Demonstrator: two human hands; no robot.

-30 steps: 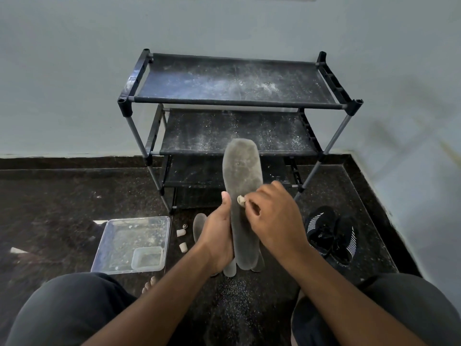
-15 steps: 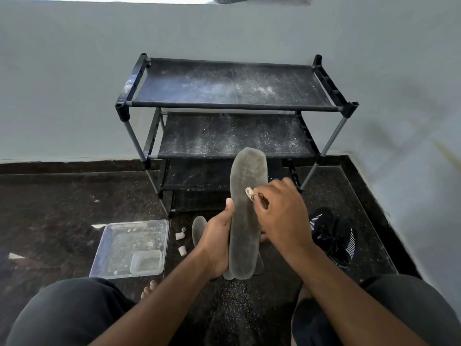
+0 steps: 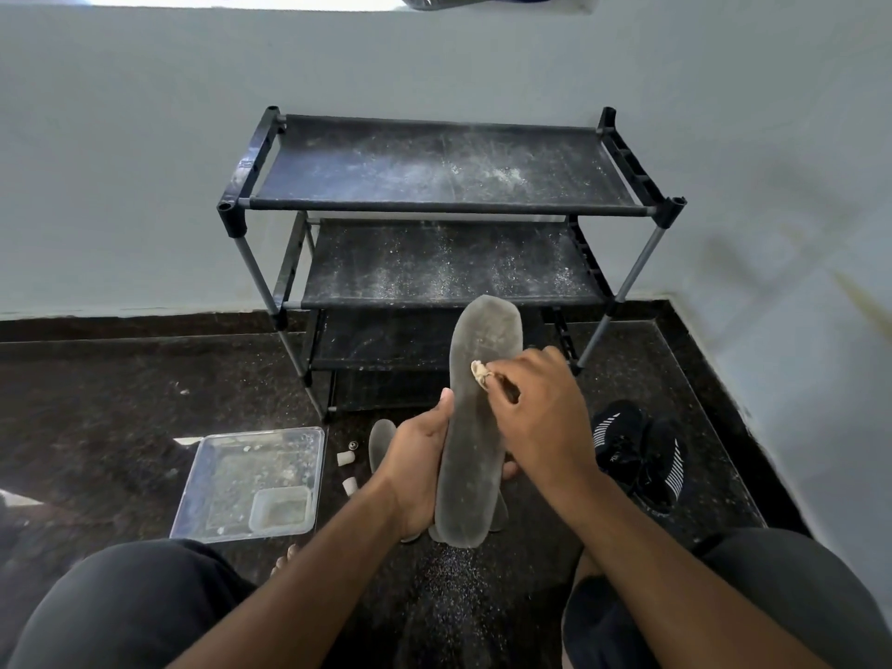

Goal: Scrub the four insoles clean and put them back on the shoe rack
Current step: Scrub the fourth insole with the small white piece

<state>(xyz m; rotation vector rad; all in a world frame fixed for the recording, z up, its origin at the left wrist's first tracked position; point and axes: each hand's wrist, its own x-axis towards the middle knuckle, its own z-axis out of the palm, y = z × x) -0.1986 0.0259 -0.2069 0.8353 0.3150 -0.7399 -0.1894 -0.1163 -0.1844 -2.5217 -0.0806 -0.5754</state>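
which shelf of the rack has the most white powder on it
The middle shelf: white specks spread across nearly all of it. The top shelf has only a patch right of centre; the bottom one is mostly hidden.

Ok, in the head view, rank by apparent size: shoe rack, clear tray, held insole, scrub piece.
1. shoe rack
2. clear tray and held insole: look similar, and the insole is nearer the camera, so unranked
3. scrub piece, smallest

It was a corner of a home: a three-tier black shoe rack (image 3: 444, 205) stood against a plain painted wall (image 3: 145, 137) on a dark speckled stone floor (image 3: 96, 403), with black sneakers (image 3: 642, 456) beside it.
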